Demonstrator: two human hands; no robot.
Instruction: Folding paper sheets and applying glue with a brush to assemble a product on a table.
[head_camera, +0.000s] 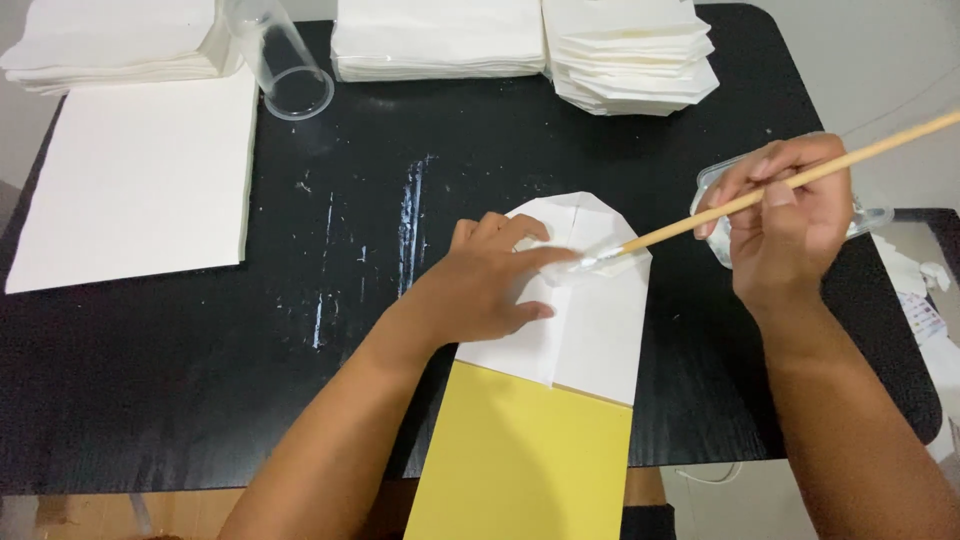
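On the black wooden table (180, 380) lies a folded white paper piece with angled top corners (600, 330), its lower end resting on a flat yellow card sheet (520, 460) that overhangs the table's near edge. The left hand (480, 285) lies flat on the white paper, fingers spread narrowly and pressing it down. The right hand (790, 215) pinches a thin wooden-handled brush (760, 195) between thumb and fingers; its wet tip touches the paper's upper fold just beside the left index finger. Behind the right hand sits what seems to be a clear plastic dish (870, 218), mostly hidden. Along the far edge are stacks of white folded paper (630, 60), a clear plastic cup on its side (280, 60), and a large white sheet (140, 180).
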